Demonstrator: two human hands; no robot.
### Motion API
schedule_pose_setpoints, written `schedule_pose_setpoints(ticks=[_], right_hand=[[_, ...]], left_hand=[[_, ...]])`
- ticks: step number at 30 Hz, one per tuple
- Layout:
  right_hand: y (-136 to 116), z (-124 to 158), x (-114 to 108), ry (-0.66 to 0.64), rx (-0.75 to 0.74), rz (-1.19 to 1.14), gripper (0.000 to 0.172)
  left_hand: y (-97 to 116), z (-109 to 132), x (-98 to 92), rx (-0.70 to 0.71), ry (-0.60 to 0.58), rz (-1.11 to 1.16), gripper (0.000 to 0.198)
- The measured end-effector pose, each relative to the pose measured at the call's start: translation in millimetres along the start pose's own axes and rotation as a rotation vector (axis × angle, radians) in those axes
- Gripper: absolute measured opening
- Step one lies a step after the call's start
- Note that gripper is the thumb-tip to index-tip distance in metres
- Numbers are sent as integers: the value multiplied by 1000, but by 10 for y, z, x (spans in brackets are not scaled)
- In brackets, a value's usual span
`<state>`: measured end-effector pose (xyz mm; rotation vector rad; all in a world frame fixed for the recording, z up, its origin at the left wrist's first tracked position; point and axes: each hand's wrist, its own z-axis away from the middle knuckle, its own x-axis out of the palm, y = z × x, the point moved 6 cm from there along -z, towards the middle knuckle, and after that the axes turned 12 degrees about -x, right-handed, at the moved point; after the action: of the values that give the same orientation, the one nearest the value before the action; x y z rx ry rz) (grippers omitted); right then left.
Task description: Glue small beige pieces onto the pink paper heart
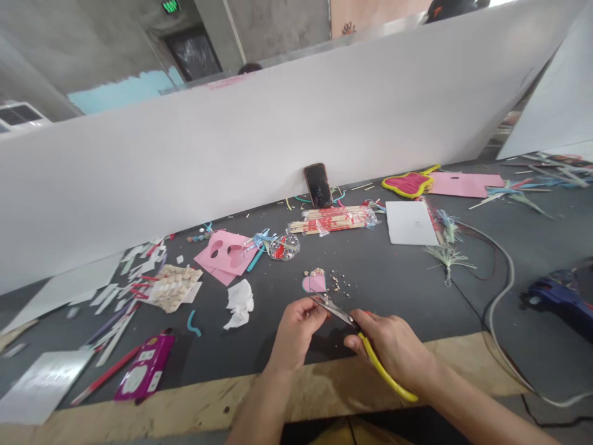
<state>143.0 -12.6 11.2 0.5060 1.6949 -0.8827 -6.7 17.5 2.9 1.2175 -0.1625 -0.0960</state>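
Observation:
My right hand [393, 346] is closed on a pair of scissors [380, 366] with yellow handles. Their blades point up and left, reaching the fingertips of my left hand [300, 324]. That hand is pinched; what it holds, if anything, is too small to make out. Just beyond the blade tips lies a small pink rounded piece [314, 283] with a teal edge and pale beads along one side. Loose beads [336, 284] are scattered to its right on the dark table.
A phone [319, 185] leans on the white partition [278, 136]. Wrapped sticks [331, 220], pink cut-out sheets [226, 254], a crumpled tissue [239, 304] and a purple packet [145, 366] lie around. At right are a white card [411, 222], a cable [500, 334] and a blue tool [560, 296].

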Motion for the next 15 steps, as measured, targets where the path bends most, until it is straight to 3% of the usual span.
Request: schedule_pose_setpoints(ticks=[3, 8, 15], right_hand=[[38, 15, -8, 22, 21, 9, 38], [81, 42, -21, 97, 14, -37, 43], [65, 48, -78, 164, 3, -108, 62]], left_hand=[[61, 31, 36, 66, 37, -97, 26], [174, 90, 6, 236, 209, -330, 18], [212, 123, -10, 414, 318, -431, 17]])
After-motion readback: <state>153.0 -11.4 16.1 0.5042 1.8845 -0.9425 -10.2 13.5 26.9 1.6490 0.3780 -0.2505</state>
